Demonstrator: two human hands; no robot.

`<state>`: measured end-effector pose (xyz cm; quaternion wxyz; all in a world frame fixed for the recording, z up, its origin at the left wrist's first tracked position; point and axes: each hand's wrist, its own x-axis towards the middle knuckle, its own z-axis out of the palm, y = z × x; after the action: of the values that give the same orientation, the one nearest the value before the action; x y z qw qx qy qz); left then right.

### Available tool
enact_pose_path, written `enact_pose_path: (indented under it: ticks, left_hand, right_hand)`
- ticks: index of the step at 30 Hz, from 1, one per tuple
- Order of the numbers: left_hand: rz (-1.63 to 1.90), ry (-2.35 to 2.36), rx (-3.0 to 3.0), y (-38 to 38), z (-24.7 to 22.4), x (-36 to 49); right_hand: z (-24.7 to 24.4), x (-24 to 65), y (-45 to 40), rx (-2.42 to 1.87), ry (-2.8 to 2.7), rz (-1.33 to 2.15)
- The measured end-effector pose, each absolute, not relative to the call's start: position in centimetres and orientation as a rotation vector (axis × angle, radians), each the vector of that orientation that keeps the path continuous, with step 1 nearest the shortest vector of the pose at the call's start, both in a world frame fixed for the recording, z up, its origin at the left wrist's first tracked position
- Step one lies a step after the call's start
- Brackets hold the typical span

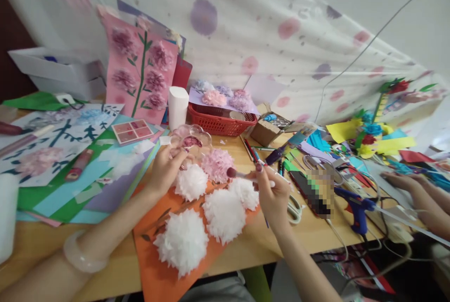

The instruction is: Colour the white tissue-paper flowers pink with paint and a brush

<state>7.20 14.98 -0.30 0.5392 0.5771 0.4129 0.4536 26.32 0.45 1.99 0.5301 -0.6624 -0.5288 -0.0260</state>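
My right hand (272,192) is closed around a makeup brush (242,175), its dark pink bristles beside a pink paper flower (218,165). With my left hand (168,168) I grip the near left rim of a clear, flower-shaped palette (204,137) that has dark pink colour inside. The pink flower sits at the top of an orange sheet (151,264), just right of the palette. Below it on the sheet are several fluffy white paper flowers (184,241). Thin brown painted stems and leaves show between them.
A blue glue gun (358,210), a phone (309,192) and tangled cables lie to the right, near another person's hands (404,184). A red basket (221,123), a white container (177,107) and a pink flower picture (138,67) stand behind. Coloured paper and an eyeshadow palette (132,131) are left.
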Motion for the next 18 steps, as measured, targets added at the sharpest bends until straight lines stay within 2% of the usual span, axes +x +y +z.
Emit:
enact_pose_path:
  ticks: [6,14,18]
  left_hand:
    - [1.074,1.012,1.227,16.3,-1.9,6.8]
    - [1.046,0.996,1.135,16.5,-2.0,6.3]
    - [1.037,1.014,1.105,16.4,-2.0,6.3]
  right_hand:
    - [-1.4,26.9,-0.2,-1.805,-1.417,-0.075]
    - [-1.2,25.3,0.5,-1.810,-1.553,-0.013]
    - [-0.9,26.2,0.4,-1.867,-1.431,-0.102]
